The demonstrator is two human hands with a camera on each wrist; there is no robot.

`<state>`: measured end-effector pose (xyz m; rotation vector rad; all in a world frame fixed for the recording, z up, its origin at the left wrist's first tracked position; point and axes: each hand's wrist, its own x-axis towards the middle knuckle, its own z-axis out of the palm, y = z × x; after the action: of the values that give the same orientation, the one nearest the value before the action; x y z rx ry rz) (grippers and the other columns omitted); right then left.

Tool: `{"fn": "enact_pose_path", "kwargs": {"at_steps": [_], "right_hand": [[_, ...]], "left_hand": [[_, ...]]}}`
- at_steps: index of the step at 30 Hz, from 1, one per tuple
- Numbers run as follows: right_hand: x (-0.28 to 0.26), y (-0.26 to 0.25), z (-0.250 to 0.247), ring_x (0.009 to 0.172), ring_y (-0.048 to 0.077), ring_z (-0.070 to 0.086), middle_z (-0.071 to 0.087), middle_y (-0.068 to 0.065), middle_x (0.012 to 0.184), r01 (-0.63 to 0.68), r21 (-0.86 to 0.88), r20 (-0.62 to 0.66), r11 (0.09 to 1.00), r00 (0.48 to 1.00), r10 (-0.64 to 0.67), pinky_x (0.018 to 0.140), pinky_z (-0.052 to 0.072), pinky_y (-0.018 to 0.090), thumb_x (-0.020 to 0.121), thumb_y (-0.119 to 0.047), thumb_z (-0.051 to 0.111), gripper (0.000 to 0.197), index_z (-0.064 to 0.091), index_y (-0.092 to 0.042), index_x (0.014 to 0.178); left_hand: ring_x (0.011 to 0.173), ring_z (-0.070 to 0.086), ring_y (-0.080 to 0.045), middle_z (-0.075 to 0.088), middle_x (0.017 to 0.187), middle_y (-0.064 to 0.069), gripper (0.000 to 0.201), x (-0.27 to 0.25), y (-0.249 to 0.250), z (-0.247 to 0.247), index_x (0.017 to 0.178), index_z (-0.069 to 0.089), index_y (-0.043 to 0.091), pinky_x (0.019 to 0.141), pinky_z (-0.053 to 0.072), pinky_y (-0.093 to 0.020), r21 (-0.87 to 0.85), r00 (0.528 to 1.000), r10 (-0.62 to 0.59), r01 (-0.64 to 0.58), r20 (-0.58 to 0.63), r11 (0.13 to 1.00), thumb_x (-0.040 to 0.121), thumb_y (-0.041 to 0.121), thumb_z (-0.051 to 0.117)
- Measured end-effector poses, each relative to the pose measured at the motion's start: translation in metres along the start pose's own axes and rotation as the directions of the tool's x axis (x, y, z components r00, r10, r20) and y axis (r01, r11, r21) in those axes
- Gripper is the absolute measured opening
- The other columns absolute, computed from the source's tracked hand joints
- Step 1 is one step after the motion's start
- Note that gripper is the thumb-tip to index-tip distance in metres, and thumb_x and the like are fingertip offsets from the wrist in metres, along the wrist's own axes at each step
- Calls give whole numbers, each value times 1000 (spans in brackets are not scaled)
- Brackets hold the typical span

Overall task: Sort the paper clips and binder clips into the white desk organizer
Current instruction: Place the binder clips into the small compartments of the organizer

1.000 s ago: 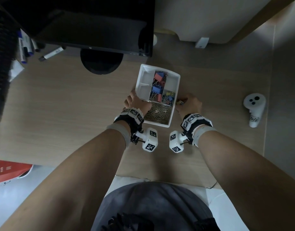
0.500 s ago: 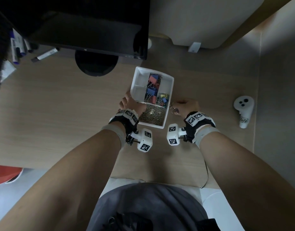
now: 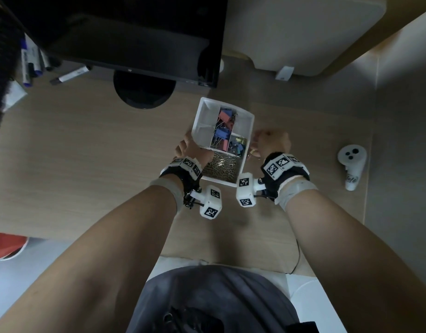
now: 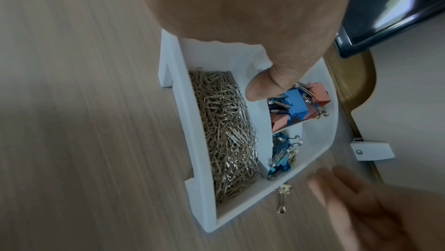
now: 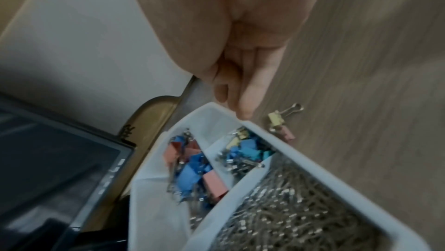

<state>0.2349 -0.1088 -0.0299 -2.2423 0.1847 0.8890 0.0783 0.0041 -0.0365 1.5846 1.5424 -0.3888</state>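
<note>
The head view looks steeply down on the desk (image 3: 63, 164); both wrist views sit close, sharing the white desk organizer (image 4: 199, 160) at 12 o'clock.

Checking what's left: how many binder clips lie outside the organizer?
2: yellow clip and pink clip, both on the desk beside the organizer; more may be hidden.

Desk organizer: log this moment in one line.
left hand: grips white desk organizer | right hand: open, beside its right wall | unsorted: two small binder clips on desk there
</note>
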Motion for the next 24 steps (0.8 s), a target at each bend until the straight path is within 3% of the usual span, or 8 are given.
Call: {"fn": "enact_pose_path", "kwargs": {"at_steps": [3, 6, 9, 12, 15, 20, 22, 24], "right_hand": [[9, 24, -3, 92, 28, 69, 72, 8, 104, 102, -381, 39, 919, 995, -94, 78, 55, 31, 85, -26, 65, 24, 72, -20, 107], [15, 50, 13, 95, 30, 66, 62, 9, 117, 250, -443, 218, 861, 962, -167, 86, 58, 38, 69, -26, 76, 62, 52, -42, 123], [11, 52, 22, 91, 30, 64, 57, 11, 122, 313, -463, 175, 829, 949, -261, 89, 56, 37, 74, -18, 72, 50, 57, -38, 117], [9, 52, 18, 79, 29, 62, 58, 12, 112, 297, -456, 70, 839, 952, -299, 77, 52, 30, 81, -19, 69, 23, 71, -21, 103], [10, 57, 12, 63, 19, 58, 69, 6, 91, 303, -433, 58, 849, 949, -309, 66, 44, 23, 81, -28, 72, 3, 73, -26, 81], [8, 61, 2, 74, 21, 59, 72, 8, 96, 328, -429, 95, 842, 943, -319, 66, 41, 22, 88, -24, 70, 7, 77, -22, 90], [6, 62, -2, 75, 20, 61, 70, -4, 88, 347, -394, 89, 851, 936, -341, 65, 41, 23, 88, -29, 69, 4, 70, -25, 88], [-3, 59, -4, 67, 17, 56, 58, -17, 74, 378, -413, 135, 829, 925, -355, 61, 40, 26, 89, -40, 66, 18, 54, -28, 95]], "left_hand": [[133, 26, -31, 31, 142, -7, 94, 2, 0, 2, 146, 18, 19, 112, 26, -45, 34, 1000, 8, -8, 1, 999, 65, 16, 67], [133, 27, -30, 31, 141, -6, 95, 5, -1, 4, 145, 20, 21, 111, 26, -44, 30, 1000, 22, -22, -8, 999, 63, 16, 67], [133, 27, -31, 32, 141, -7, 95, 7, -2, 5, 145, 19, 21, 112, 24, -43, 17, 999, 26, -26, -25, 1000, 64, 13, 67], [134, 27, -30, 32, 141, -7, 96, 10, -3, 7, 146, 17, 21, 111, 23, -41, 39, 999, 12, -11, -30, 999, 64, 12, 67], [134, 27, -30, 32, 141, -6, 96, 12, -3, 7, 145, 18, 20, 111, 23, -41, 58, 1000, 5, -3, -27, 998, 62, 13, 67], [134, 27, -30, 29, 144, -7, 96, 13, 0, 7, 146, 19, 14, 112, 23, -40, 143, 1000, -27, 29, -13, 989, 64, 18, 69], [134, 26, -31, 28, 145, -8, 97, 13, 0, 8, 146, 19, 14, 111, 24, -42, 162, 1000, -24, 25, -13, 986, 63, 20, 69], [133, 27, -32, 28, 144, -8, 97, 12, 0, 8, 146, 19, 15, 111, 24, -43, 163, 1000, -9, 11, -10, 987, 63, 20, 68]]}}
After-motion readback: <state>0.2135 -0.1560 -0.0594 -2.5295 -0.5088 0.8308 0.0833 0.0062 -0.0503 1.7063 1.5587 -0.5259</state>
